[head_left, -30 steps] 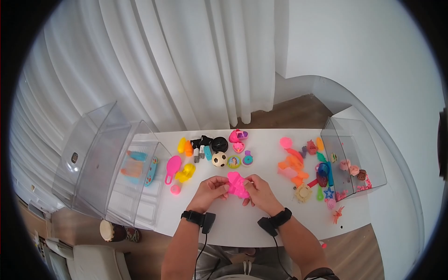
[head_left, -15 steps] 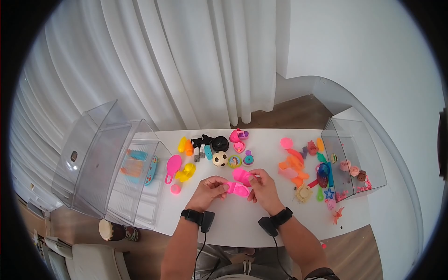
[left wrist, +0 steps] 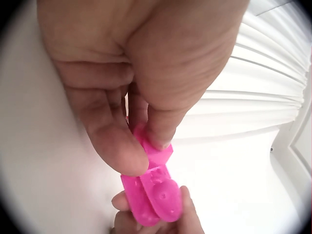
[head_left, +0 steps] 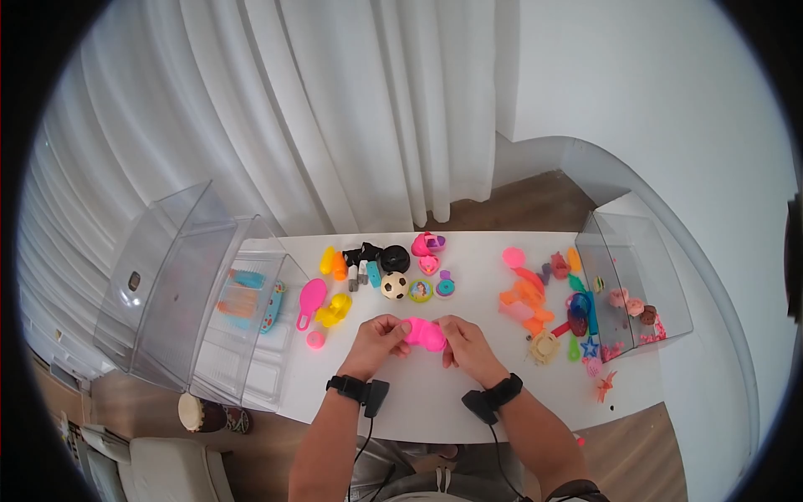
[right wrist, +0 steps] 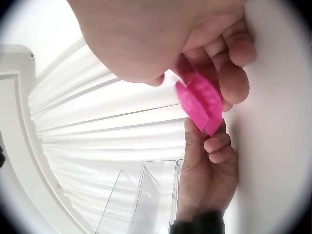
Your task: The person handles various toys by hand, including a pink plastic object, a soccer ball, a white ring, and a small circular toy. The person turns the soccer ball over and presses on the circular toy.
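Note:
Both hands meet over the front middle of the white table (head_left: 401, 410), one at each end of a bright pink hinged plastic toy case (head_left: 427, 334). The left hand (head_left: 374, 345) pinches its narrower end between thumb and fingers. At the wider, rounded end is the right hand (head_left: 471, 346), thumb on top and fingers curled beneath. In the left wrist view the case (left wrist: 168, 201) shows two rounded halves lying close together with a slim gap. The right wrist view shows the case (right wrist: 202, 105) edge-on, its halves slightly apart.
Behind the hands lie a small soccer ball (head_left: 395, 286), a green-rimmed round toy (head_left: 420, 290) and a black ball (head_left: 394, 258). A pink paddle-shaped toy (head_left: 312, 294) and yellow toy (head_left: 335, 310) lie left. Orange pieces (head_left: 525, 303) and clear bins (head_left: 661, 276) flank the right side.
The pink case was turned, then spread with its rounded lid raised by the right hand; now that lid is folded down over the other half. Both hands stay in nearly the same place.

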`<control>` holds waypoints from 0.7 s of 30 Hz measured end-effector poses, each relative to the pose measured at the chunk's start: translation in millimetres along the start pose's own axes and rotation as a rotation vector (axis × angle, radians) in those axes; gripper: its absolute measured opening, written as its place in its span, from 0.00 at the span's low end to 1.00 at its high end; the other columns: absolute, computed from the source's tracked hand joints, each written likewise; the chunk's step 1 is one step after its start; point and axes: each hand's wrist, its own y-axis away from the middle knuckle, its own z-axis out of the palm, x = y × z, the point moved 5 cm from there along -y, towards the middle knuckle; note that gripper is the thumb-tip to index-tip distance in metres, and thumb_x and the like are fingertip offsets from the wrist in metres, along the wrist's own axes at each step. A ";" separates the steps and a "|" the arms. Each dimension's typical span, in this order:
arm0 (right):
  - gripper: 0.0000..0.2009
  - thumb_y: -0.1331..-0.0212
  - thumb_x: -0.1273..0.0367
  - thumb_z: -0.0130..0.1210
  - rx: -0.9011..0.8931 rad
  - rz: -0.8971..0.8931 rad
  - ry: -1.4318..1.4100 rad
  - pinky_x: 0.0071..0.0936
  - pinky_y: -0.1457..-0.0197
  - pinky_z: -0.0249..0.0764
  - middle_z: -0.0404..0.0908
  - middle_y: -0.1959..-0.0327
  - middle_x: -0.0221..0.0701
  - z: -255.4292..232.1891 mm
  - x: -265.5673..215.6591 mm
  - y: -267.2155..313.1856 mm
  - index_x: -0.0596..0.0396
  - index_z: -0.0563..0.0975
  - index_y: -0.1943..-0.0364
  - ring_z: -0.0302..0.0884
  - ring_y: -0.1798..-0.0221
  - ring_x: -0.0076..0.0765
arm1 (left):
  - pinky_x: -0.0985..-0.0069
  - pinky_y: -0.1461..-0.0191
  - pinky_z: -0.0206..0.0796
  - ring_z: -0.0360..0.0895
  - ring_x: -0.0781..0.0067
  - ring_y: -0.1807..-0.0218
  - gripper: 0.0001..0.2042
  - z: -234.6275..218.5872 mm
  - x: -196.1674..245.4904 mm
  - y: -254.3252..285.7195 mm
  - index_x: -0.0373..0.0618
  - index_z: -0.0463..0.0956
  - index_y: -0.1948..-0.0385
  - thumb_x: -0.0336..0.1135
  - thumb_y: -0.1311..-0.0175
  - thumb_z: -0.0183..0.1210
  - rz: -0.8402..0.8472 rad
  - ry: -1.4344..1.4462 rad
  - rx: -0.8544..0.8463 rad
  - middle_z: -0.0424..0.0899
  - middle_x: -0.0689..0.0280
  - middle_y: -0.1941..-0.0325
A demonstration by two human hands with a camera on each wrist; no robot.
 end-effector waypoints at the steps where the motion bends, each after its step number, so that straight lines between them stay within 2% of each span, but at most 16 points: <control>1: 0.19 0.17 0.55 0.49 0.011 0.020 -0.027 0.20 0.74 0.71 0.82 0.68 0.28 0.1 -1.7 1.7 0.57 0.80 0.45 0.78 0.78 0.20 | 0.79 0.62 0.79 0.84 0.78 0.68 0.13 -0.8 -1.0 -0.3 0.40 0.81 0.56 0.41 0.25 0.68 -0.005 0.010 0.015 0.86 0.67 0.65; 5: 0.19 0.18 0.55 0.50 0.021 -0.068 -0.017 0.21 0.73 0.72 0.82 0.67 0.30 3.8 6.3 -1.9 0.58 0.79 0.44 0.79 0.77 0.22 | 0.79 0.64 0.79 0.84 0.78 0.70 0.14 -2.3 -1.7 -2.0 0.41 0.79 0.61 0.44 0.26 0.69 -0.011 0.016 0.033 0.85 0.67 0.66; 7: 0.18 0.18 0.57 0.50 -0.004 -0.091 0.170 0.22 0.75 0.72 0.81 0.66 0.31 6.7 6.2 -4.0 0.59 0.78 0.45 0.82 0.76 0.25 | 0.79 0.64 0.79 0.84 0.78 0.70 0.14 -2.6 -0.8 -1.7 0.41 0.79 0.61 0.43 0.26 0.69 -0.012 0.004 0.033 0.85 0.67 0.66; 14: 0.17 0.19 0.59 0.51 0.100 0.026 0.020 0.23 0.78 0.72 0.81 0.66 0.33 -3.2 1.4 -1.0 0.62 0.74 0.49 0.86 0.75 0.29 | 0.79 0.65 0.78 0.84 0.79 0.70 0.12 -1.1 0.6 1.4 0.41 0.79 0.57 0.39 0.26 0.69 0.034 0.034 -0.041 0.84 0.68 0.67; 17: 0.17 0.19 0.58 0.52 0.076 0.012 0.043 0.23 0.78 0.72 0.81 0.68 0.34 -0.3 -6.1 3.0 0.62 0.73 0.50 0.86 0.75 0.29 | 0.79 0.65 0.78 0.83 0.79 0.70 0.11 1.0 4.2 2.6 0.41 0.80 0.56 0.38 0.26 0.68 0.012 0.030 -0.010 0.84 0.69 0.67; 19: 0.17 0.19 0.58 0.52 -0.016 -0.063 0.219 0.22 0.78 0.72 0.82 0.67 0.34 4.9 -7.2 1.9 0.62 0.72 0.51 0.87 0.75 0.29 | 0.79 0.65 0.78 0.83 0.79 0.70 0.10 0.7 2.1 1.1 0.41 0.80 0.56 0.37 0.25 0.68 0.010 0.022 0.005 0.85 0.69 0.67; 21: 0.17 0.20 0.58 0.52 0.021 -0.049 0.186 0.24 0.78 0.74 0.82 0.67 0.37 4.7 -7.7 1.9 0.62 0.72 0.52 0.87 0.76 0.31 | 0.79 0.65 0.78 0.83 0.79 0.70 0.09 -0.9 1.8 0.7 0.41 0.80 0.56 0.36 0.25 0.67 0.010 0.012 0.020 0.85 0.69 0.66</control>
